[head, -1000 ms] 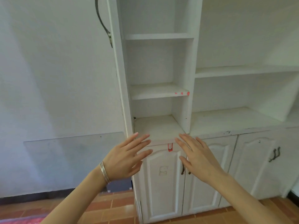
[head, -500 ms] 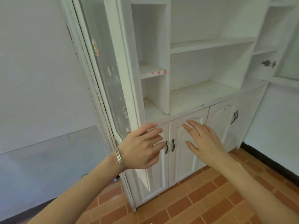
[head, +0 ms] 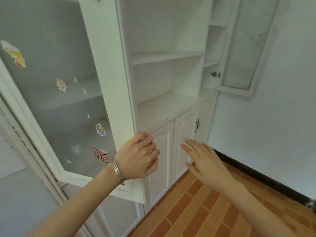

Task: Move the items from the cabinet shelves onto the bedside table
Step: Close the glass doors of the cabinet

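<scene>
**Two hands by the cabinet**

The left hand (head: 136, 158) is up by the edge of the glass door (head: 106, 65). Its fingers are curled in. I cannot tell if they hold the door or just touch it. A silver bracelet (head: 118, 171) is on that wrist.

The right hand (head: 205, 161) is flat, with its fingers straight and spread. It holds nothing. It floats in front of the small bottom doors (head: 160, 159), beside the left hand but not touching it.

The glass door has stickers (head: 100, 130) on it. The white shelves (head: 164, 56) of the cabinet are above both hands. The floor (head: 196, 211) is orange brick.
</scene>
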